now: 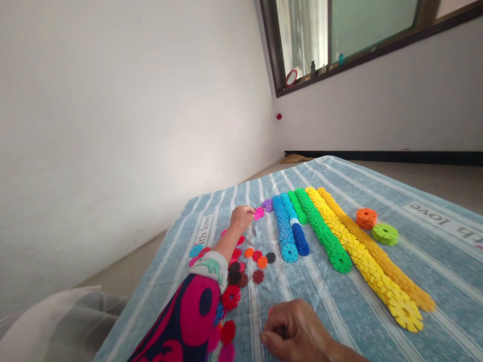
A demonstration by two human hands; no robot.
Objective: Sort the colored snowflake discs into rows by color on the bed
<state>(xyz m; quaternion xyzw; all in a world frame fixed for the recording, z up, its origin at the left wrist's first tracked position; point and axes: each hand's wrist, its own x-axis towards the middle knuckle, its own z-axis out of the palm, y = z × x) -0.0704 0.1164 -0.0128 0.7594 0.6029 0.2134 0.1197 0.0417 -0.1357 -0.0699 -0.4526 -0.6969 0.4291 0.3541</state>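
My left hand reaches forward over the cloth, fingers pinched at the edge of a pink notched disc. A small purple disc pile lies just beyond it. My right hand rests near the front edge of view with its fingers curled; a sliver of orange-red shows beside the knuckles, but what it holds, if anything, is hidden. Loose red disc, orange disc and black disc pieces lie scattered around my left forearm, which covers some of them.
Right of my left hand lie long overlapping rows of discs: a light blue row, dark blue row, green row and yellow row. An orange stack and lime stack stand farther right on the striped cloth.
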